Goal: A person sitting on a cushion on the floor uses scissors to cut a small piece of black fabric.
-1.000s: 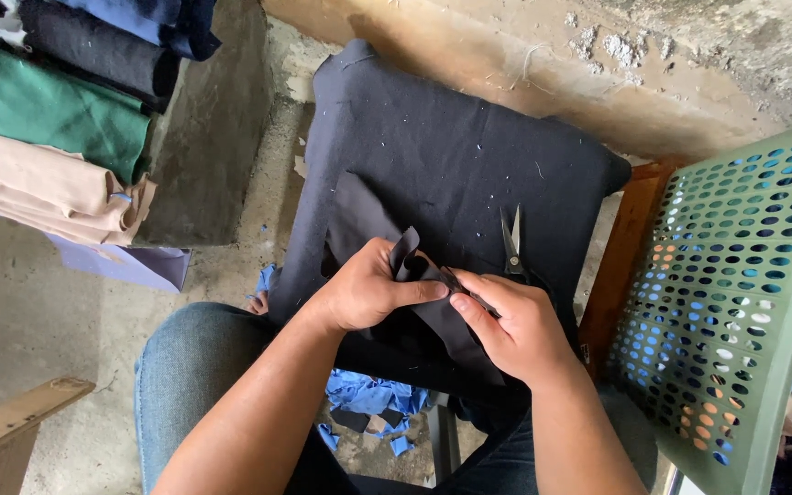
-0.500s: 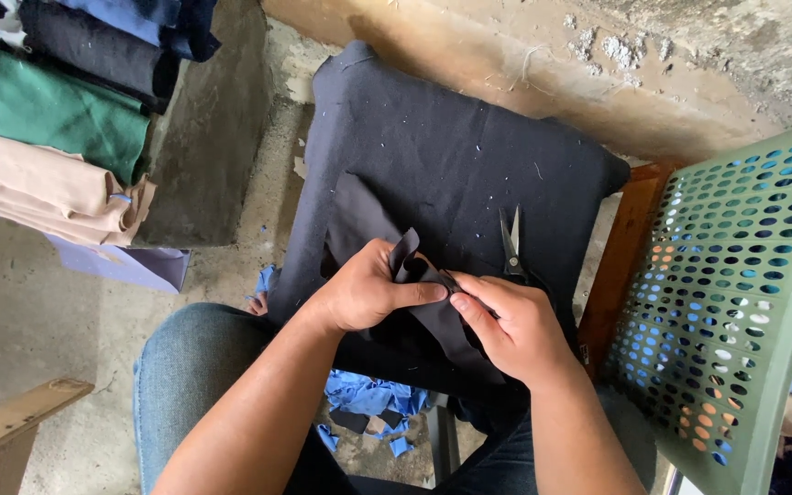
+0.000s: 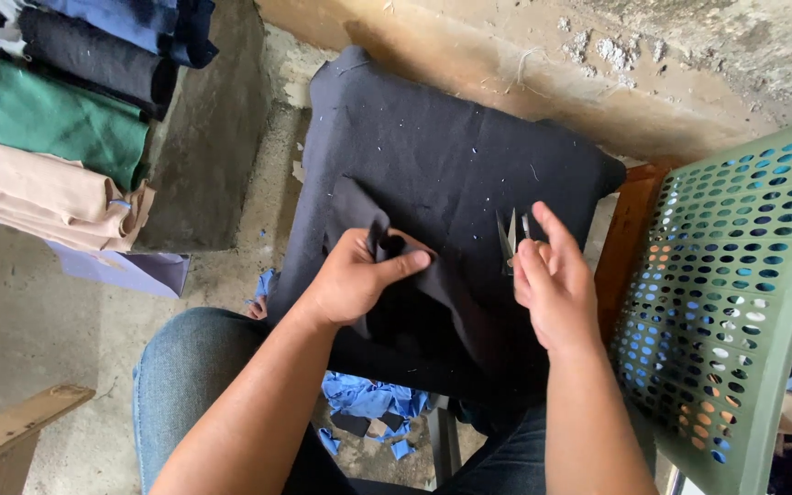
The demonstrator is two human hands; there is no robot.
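A dark navy cloth lies spread over a padded surface in front of me. My left hand pinches a small folded piece of the same dark fabric between thumb and fingers. To its right, my right hand closes its fingers around small metal snips, whose pointed blades stick up beside my fingertips. The two hands are apart, with bare dark cloth between them. My jeans-clad knee shows below.
A green perforated plastic crate stands at the right, next to a wooden frame. Folded fabrics in green, beige, black and blue are stacked at the upper left. Blue fabric scraps lie on the concrete floor. A wooden plank is at the lower left.
My right hand has left the fabric piece and moved right onto the snips. My left hand keeps its hold on the folded fabric.
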